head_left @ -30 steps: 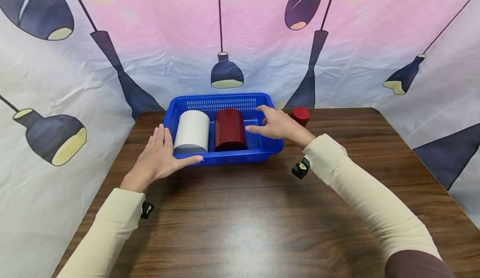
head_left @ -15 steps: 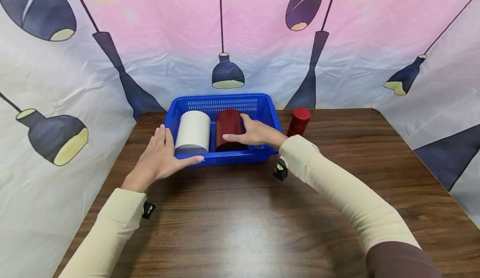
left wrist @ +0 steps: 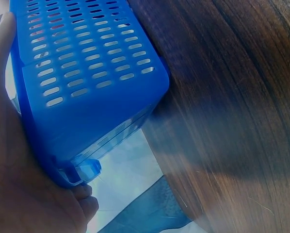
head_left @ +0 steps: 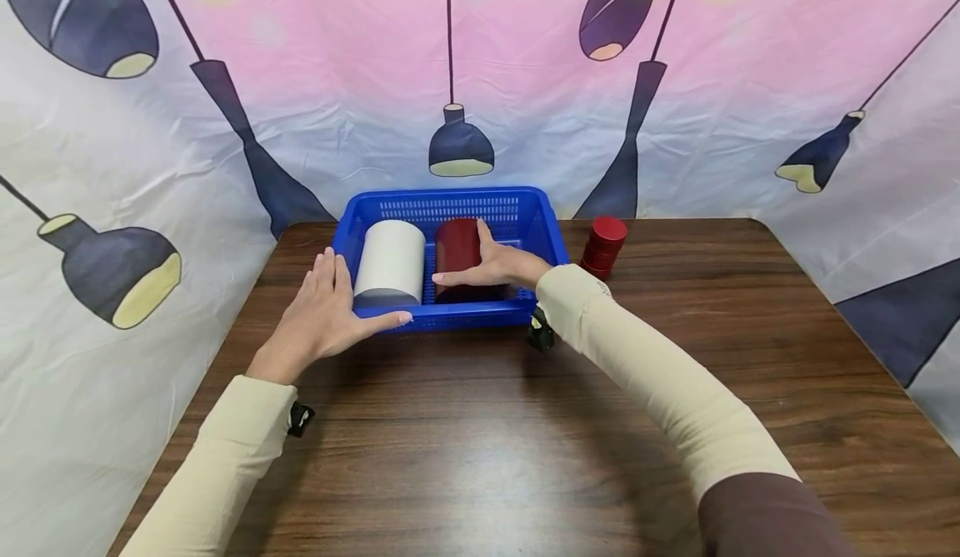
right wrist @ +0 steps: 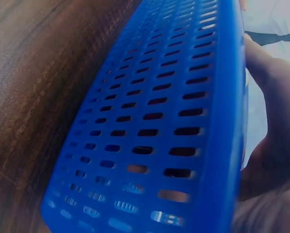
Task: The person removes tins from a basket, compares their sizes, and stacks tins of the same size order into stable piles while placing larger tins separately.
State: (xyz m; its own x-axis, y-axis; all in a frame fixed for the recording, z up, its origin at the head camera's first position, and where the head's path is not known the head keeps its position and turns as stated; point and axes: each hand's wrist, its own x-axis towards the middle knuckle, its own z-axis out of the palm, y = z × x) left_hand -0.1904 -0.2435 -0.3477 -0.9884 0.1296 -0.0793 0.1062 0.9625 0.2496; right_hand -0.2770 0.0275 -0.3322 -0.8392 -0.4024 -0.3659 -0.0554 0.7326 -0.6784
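A blue plastic basket [head_left: 450, 313] with slotted walls stands at the back of the table. In it lie a white cylinder-like piece [head_left: 392, 257] and a dark red one [head_left: 456, 240], side by side with rounded tops. My left hand [head_left: 318, 315] rests on the basket's front left corner, fingers along the left rim and thumb along the front rim. Over the dark red piece spreads my right hand [head_left: 498, 265], thumb extended across its front, index finger at its far right edge. The other right fingers are hidden from the head view.
A small red ridged cylinder [head_left: 604, 247] stands to the right of the basket on the brown wooden table [head_left: 480, 432]. Behind the table hangs a cloth [head_left: 375, 140] printed with lamps.
My right hand has moved left from the basket's right side onto the dark red piece. That uncovers the small red cylinder. The left hand and basket stay in place.
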